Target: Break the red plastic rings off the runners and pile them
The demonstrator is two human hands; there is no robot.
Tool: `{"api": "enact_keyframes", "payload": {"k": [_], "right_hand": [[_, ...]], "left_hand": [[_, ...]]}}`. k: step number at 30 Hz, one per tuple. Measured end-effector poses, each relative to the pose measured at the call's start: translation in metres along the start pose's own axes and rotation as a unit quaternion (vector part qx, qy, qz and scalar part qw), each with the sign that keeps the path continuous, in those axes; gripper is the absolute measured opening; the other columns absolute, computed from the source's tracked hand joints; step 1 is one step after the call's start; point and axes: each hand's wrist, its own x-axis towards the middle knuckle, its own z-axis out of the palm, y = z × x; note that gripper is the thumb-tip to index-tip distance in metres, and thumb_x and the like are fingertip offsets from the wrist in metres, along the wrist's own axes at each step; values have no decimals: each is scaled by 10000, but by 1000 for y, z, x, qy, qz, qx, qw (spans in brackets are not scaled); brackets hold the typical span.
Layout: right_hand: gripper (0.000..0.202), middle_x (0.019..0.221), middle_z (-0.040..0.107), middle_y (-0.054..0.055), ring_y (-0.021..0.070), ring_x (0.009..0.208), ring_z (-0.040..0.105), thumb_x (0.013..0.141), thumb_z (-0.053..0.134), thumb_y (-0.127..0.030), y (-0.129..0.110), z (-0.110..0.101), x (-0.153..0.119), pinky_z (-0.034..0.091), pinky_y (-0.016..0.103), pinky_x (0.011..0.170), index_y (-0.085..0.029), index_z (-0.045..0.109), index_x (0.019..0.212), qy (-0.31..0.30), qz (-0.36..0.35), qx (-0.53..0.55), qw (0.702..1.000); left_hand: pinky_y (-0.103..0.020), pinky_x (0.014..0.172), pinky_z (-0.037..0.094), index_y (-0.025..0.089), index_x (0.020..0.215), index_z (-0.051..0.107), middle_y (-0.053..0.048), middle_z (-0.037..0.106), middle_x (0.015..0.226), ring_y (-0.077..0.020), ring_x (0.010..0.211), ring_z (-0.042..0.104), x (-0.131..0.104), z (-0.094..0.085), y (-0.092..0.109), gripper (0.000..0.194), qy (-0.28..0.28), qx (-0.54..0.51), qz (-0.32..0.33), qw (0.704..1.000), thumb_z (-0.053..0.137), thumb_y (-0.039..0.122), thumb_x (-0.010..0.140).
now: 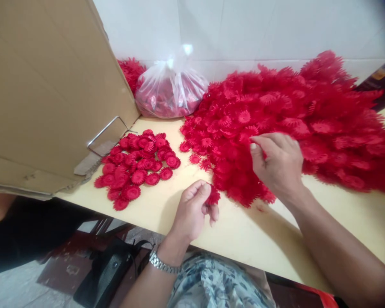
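Note:
Between the thumb and fingers of my left hand (190, 210) is a red petal disc (214, 196) with a toothed edge, held above the table's front part. My right hand (278, 166) hovers over the near side of a large heap of red petal discs (276, 107). Its thumb and index finger come together, and whatever may be between them is too small to make out. Left of my left hand lies a smaller pile of red rosettes (137, 164), thicker and more compact than the discs in the heap.
A tied clear plastic bag (171, 94) with red pieces inside stands against the wall. On the left a tall cardboard box (51, 94) rises beside a bent metal wire (104, 130). Under the pale table (244, 248) is a black bag (105, 273). Part of another person (22, 231) shows at left.

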Motion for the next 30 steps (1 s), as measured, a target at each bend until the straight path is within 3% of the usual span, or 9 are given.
{"api": "enact_keyframes", "payload": {"k": [4,8,14,19,24,27,30], "right_hand": [[241,1066,629,113,277,943,563,848,504,-270,11,3,0,435,427,751,-200,624,1046,10,-8,-16,1000],[250,1050,627,100,254,959,573,849,505,-220,-5,2,-3,456,424,796,-236,599,1080,19,-45,82,995],[237,981,633,96,219,909,587,830,528,-140,-32,-5,-7,487,377,777,-224,600,1040,14,-77,183,980],[78,809,620,66,159,767,572,855,540,-200,-50,-12,-11,480,292,673,-172,604,889,-93,-85,330,936],[120,771,597,37,124,697,549,836,595,-284,-56,-11,-10,457,240,610,-172,553,850,-211,-59,419,881],[88,739,580,36,126,684,528,858,549,-235,-55,-10,-9,436,244,607,-169,551,799,-230,-79,406,881],[114,696,566,31,120,645,516,863,500,-174,-56,-10,-11,412,237,580,-162,545,759,-214,-72,374,899]], "left_hand": [[-177,316,335,177,654,454,70,467,501,-85,362,494,3,0,1,244,-3,-49,-23,999,660,300,701],[-157,284,252,161,635,471,53,525,509,-44,302,420,4,2,0,212,47,-7,-6,999,649,260,695],[-142,290,185,166,587,451,79,429,426,-16,292,311,4,3,-1,280,89,46,24,995,645,324,714],[-137,282,198,163,569,459,81,385,423,-19,310,282,8,2,-2,365,98,81,50,991,630,441,732],[-134,284,227,163,572,452,69,396,437,-28,320,318,9,1,-5,421,96,113,66,987,541,515,785],[-138,299,236,163,606,466,59,425,457,-30,321,348,6,-2,-6,443,86,128,73,985,436,539,837],[-132,341,281,165,674,494,64,451,491,-33,371,411,3,-5,-6,337,38,158,78,984,534,469,815]]}}
